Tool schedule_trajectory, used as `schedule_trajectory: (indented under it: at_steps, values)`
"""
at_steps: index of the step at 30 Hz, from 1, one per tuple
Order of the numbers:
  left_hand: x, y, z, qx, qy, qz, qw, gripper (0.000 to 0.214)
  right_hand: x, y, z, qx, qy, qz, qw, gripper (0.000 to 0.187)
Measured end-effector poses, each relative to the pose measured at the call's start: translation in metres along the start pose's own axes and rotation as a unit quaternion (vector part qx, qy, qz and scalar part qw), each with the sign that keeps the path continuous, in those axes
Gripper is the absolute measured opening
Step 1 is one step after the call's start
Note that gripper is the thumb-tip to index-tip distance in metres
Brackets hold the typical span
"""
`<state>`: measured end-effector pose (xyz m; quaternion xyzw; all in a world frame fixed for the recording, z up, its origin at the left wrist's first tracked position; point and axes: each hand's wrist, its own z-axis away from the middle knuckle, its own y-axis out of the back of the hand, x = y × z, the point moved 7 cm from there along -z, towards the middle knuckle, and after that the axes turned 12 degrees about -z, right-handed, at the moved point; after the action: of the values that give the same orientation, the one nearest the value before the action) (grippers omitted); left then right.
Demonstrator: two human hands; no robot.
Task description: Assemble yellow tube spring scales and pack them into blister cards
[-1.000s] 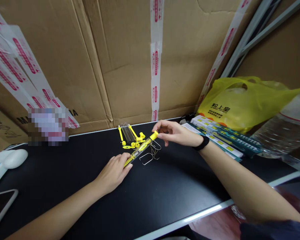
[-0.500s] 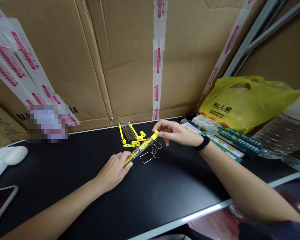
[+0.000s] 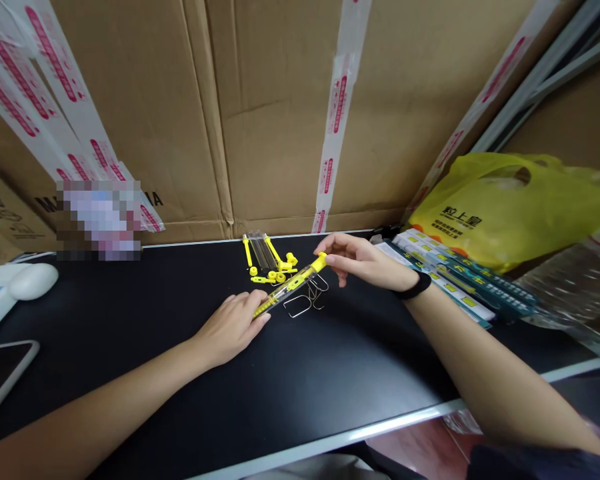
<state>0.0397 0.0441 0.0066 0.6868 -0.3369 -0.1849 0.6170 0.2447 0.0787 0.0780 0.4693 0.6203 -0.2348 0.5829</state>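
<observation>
A slim clear plastic tube (image 3: 291, 287) with yellow parts inside is held slanting above the black tabletop. My left hand (image 3: 235, 325) is closed around its lower end. At the upper end, the fingertips of my right hand (image 3: 353, 259) pinch the yellow cap (image 3: 319, 261). Bent metal wire pieces (image 3: 300, 308) lie on the table just behind and below the tube. Farther back are several dark, clear-wrapped sticks (image 3: 263, 252) among loose yellow plastic parts (image 3: 280, 275), including rings and rods. Whether the cap is fully seated on the tube I cannot tell.
Packaged items on printed cards (image 3: 445, 277) lie to the right, beside a yellow plastic bag (image 3: 500, 213) and a large clear bottle (image 3: 565, 283). A phone-like device (image 3: 5, 373) and a white object (image 3: 30, 282) are at left. Cardboard boxes (image 3: 275, 133) stand behind the table.
The camera view has shifted slightly. Both hands keep their grip on the tube and its cap, with little change in their pose.
</observation>
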Motion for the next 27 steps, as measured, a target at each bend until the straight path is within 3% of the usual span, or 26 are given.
schedule_trajectory:
  at_steps: [16,27]
  values:
    - [0.001,-0.002,-0.003,0.007,-0.007,0.001,1.000,0.019,-0.014,-0.005,0.006,0.022,0.024,0.038,0.999,0.025]
    - [0.002,-0.001,0.000,0.015,-0.016,-0.001,1.000,0.018,-0.004,-0.003,0.005,0.002,0.005,-0.054,0.999,0.024]
